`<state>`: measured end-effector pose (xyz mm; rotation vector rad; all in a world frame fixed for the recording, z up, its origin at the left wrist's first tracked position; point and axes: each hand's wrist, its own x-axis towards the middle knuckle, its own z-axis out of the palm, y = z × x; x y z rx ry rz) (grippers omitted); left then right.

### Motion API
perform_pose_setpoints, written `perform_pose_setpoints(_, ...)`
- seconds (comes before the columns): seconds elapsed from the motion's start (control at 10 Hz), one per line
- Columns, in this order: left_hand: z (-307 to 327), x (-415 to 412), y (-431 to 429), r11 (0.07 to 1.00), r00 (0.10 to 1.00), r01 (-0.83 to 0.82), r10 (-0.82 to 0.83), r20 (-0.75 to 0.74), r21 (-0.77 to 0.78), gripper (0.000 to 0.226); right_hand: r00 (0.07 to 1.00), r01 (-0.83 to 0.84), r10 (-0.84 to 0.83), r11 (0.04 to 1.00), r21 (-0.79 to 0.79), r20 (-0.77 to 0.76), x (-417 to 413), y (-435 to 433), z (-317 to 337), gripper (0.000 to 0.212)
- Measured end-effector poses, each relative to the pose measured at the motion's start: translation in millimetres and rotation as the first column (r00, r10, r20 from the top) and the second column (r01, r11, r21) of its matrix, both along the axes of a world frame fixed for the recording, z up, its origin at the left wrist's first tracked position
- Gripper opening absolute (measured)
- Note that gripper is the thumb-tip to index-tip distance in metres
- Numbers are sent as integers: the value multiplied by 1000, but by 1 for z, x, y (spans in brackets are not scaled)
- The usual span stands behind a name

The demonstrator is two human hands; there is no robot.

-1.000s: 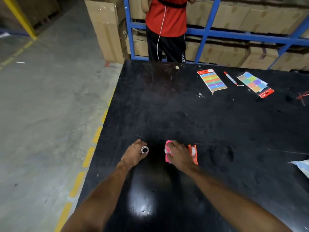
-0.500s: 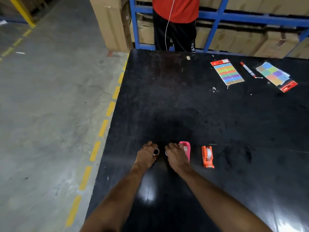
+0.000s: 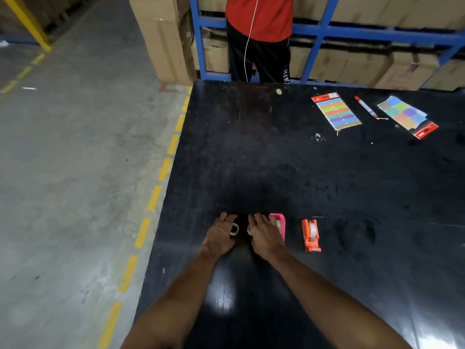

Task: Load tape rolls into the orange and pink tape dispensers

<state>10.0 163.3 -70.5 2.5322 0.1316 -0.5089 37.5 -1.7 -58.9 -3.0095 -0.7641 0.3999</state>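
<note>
On the black table (image 3: 314,177), my left hand (image 3: 219,236) pinches a small clear tape roll (image 3: 234,229) between thumb and fingers. Just to its right, my right hand (image 3: 264,236) lies over the left part of the pink tape dispenser (image 3: 280,222) and grips it. A second small white ring (image 3: 249,230) shows at that hand's thumb. The two hands are a few centimetres apart. The orange tape dispenser (image 3: 311,235) lies free on the table to the right of the pink one, with a clear roll seated in it.
The table's left edge (image 3: 171,187) drops to a concrete floor with a dashed yellow line. At the far right lie two colour-sticker packs (image 3: 336,111) (image 3: 406,115) and a marker (image 3: 365,107). A person in a red shirt (image 3: 259,34) stands at the far edge before blue racks.
The orange dispenser, beside my right hand a second ago, now lies apart to the right. My right hand has the pink dispenser, and the left hand with its roll moved closer to it.
</note>
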Motion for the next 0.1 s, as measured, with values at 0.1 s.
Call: perform_pose_setpoints(0.1, 11, -10, -2, 993, 998, 34, -39, 51, 112, 78, 998, 13, -18, 997, 70, 62, -8, -15, -1, 77)
